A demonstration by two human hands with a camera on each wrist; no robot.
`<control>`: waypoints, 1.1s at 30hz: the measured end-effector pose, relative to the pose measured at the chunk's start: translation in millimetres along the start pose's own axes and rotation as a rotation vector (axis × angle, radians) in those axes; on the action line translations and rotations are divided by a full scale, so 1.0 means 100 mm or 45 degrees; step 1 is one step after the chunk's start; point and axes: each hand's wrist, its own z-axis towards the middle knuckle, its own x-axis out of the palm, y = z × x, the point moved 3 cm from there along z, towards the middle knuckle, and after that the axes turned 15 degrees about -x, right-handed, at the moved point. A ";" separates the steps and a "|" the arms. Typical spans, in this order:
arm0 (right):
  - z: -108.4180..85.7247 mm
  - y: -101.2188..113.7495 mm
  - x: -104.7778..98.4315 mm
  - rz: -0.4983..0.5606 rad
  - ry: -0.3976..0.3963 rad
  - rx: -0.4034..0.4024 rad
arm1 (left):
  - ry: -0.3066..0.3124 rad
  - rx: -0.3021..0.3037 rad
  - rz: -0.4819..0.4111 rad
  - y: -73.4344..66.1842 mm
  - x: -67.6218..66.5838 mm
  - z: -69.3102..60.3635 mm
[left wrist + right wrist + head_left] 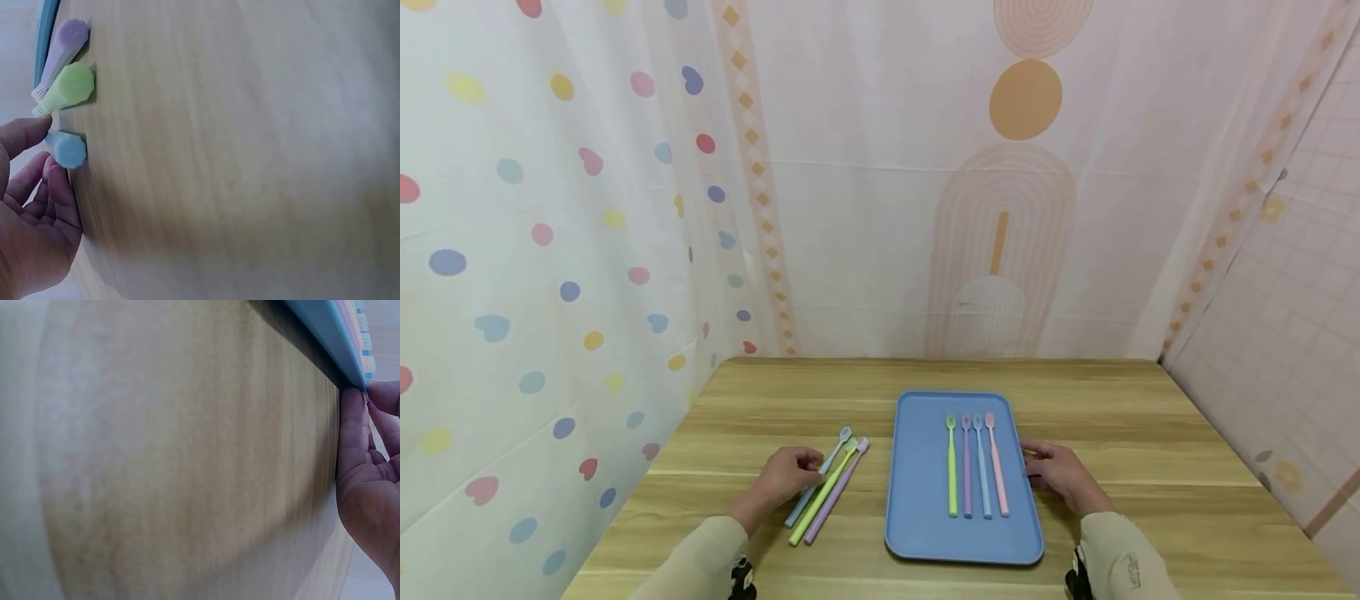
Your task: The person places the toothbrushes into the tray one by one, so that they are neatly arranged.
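Three toothbrushes lie side by side on the table left of the tray: a blue toothbrush, a green toothbrush and a purple toothbrush. My left hand is over the blue one, its thumb and loosely bent fingers on either side of the handle with a gap between them. In the left wrist view the thumb reaches between the green and blue handles. My right hand pinches the right rim of the blue tray, thumb on top and a finger under the edge.
On the tray, a row holds a green toothbrush, a purple toothbrush, a blue toothbrush and a pink toothbrush, heads pointing away. The wood-grain table ends at a patterned curtain behind; a dotted curtain hangs at the left.
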 end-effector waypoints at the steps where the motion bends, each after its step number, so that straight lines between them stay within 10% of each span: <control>1: 0.00 0.00 0.00 0.003 -0.002 0.001 | -0.005 0.000 0.010 0.00 0.01 0.00; 16: -0.01 -0.05 0.03 0.018 -0.005 -0.009 | -0.149 0.033 0.134 -0.01 0.00 0.04; 33: 0.01 -0.03 0.00 0.030 -0.001 -0.027 | -0.177 0.026 -0.015 -0.19 -0.04 0.14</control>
